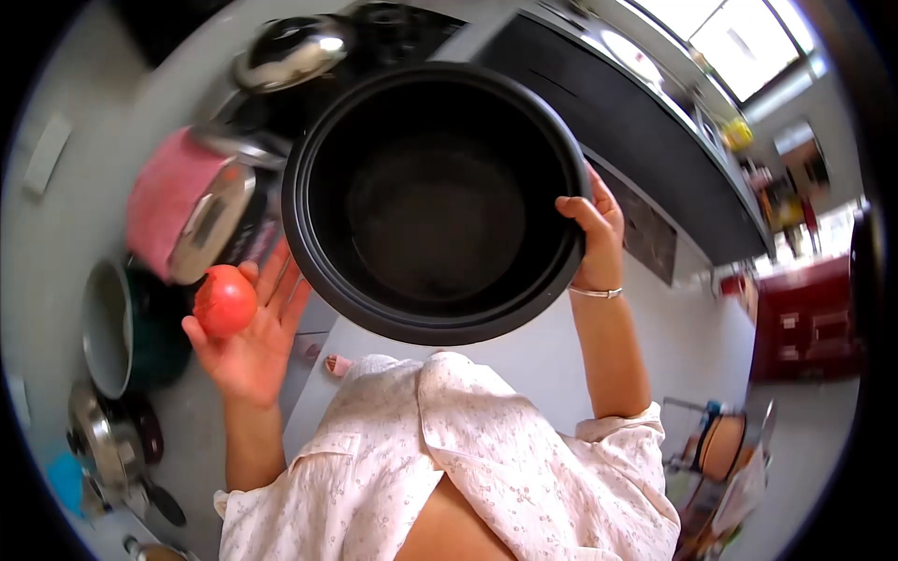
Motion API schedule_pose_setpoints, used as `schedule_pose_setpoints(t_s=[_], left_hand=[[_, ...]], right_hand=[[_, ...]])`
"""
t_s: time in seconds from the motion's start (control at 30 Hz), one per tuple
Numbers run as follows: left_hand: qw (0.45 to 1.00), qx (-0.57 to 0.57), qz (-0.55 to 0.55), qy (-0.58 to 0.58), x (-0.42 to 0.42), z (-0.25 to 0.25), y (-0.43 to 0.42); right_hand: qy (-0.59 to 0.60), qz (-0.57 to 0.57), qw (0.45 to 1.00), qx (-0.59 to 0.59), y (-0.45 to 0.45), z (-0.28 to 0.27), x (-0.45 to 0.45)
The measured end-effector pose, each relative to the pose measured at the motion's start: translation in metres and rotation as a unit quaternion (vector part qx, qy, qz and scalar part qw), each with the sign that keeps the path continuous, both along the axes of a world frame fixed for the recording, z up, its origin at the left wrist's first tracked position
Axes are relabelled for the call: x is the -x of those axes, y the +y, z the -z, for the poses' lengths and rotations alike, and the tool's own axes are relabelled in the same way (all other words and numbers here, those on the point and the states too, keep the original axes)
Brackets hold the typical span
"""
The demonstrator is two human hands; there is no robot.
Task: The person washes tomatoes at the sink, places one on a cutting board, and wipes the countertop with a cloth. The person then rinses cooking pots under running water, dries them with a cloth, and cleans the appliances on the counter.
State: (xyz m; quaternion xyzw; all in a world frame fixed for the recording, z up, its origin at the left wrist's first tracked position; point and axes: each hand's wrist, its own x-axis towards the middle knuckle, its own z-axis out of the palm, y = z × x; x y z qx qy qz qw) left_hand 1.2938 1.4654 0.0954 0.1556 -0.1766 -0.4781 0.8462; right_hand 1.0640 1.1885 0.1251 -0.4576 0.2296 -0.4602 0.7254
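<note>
A black inner pot [435, 210], smooth and round with a ridged rim, fills the upper centre, its base dim. The right hand [599, 232] grips that rim, thumb inside, other fingers mostly hidden. At centre left, the left hand [254, 348] holds a glossy tomato [227, 301] between thumb and forefinger; whether its outstretched fingers touch the pot is unclear.
</note>
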Motion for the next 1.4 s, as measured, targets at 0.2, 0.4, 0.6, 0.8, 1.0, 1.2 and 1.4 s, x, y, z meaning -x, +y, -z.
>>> schedule_pose_setpoints(t_s=[0.2,0.4,0.6,0.8,1.0,1.2,1.4], left_hand=[[0.982,-0.033,0.152,0.106,0.066,0.043,-0.118],[0.963,-0.105,0.238,0.063,0.092,0.058,-0.217],[0.94,-0.103,0.317,0.068,0.096,0.069,-0.34],[0.911,-0.055,0.406,0.046,0.094,0.07,-0.493],[0.888,-0.056,0.455,0.018,0.101,0.055,-0.61],[0.902,-0.061,0.426,0.025,0.103,0.061,-0.703],[0.904,-0.03,0.425,0.03,0.153,0.065,-0.816]], right_hand=[[0.063,0.171,0.98,-0.082,-0.035,0.047,0.135],[0.083,0.287,0.947,-0.119,-0.065,0.082,0.19],[0.082,0.363,0.918,-0.135,-0.144,0.088,0.204],[0.098,0.442,0.883,-0.126,-0.24,0.082,0.224],[0.08,0.487,0.857,-0.148,-0.311,0.074,0.226],[0.039,0.471,0.87,-0.141,-0.415,0.097,0.226],[0.04,0.477,0.874,-0.082,-0.539,0.09,0.27]])
